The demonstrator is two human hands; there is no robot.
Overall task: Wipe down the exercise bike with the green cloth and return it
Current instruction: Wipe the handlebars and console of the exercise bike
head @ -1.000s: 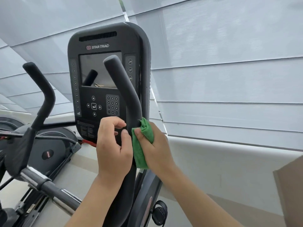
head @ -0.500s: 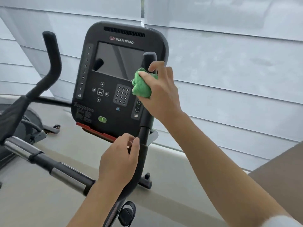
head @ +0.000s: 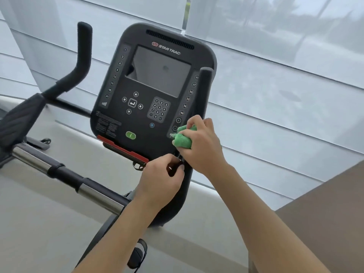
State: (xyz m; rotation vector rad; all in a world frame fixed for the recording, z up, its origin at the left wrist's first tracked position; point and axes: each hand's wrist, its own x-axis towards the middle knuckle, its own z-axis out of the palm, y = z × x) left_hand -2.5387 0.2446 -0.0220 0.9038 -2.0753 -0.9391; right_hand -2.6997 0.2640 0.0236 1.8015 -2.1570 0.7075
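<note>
**Head view: exercise bike, console end, cloth in use**

Pale grey roller blinds (head: pixel 275 95): fill the background behind the machine, in horizontal bands, with dim outdoor shapes showing through at upper right.

Black upright exercise bike (head: pixel 177 194): occupies the centre and left of the view, seen from above its handlebar assembly.

Black rounded console panel marked STAR TRAC (head: pixel 153 91): blank grey screen, numeric keypad, arrow keys, green oval button near the lower edge, red strip along the bottom.

Black foam-covered left handlebar (head: pixel 82 52): rises bent at the left of the console, well apart from both hands.

Chrome and black horizontal bar (head: pixel 65 174): runs diagonally across the lower left.

Black foam-covered right handlebar (head: pixel 204 87): stands upright at the console's right edge, its upper end bare.

Right hand (head: pixel 202 146): fingers curled round the bunched green cloth, pressing it against the right handlebar beside the console's lower right corner.

Left hand (head: pixel 163 178): just below the right hand, fingers curled round the same handlebar's lower stem.

Small bunched green cloth (head: pixel 183 139): clamped in the right hand, touching the handlebar and overlapping the console's corner.
</note>
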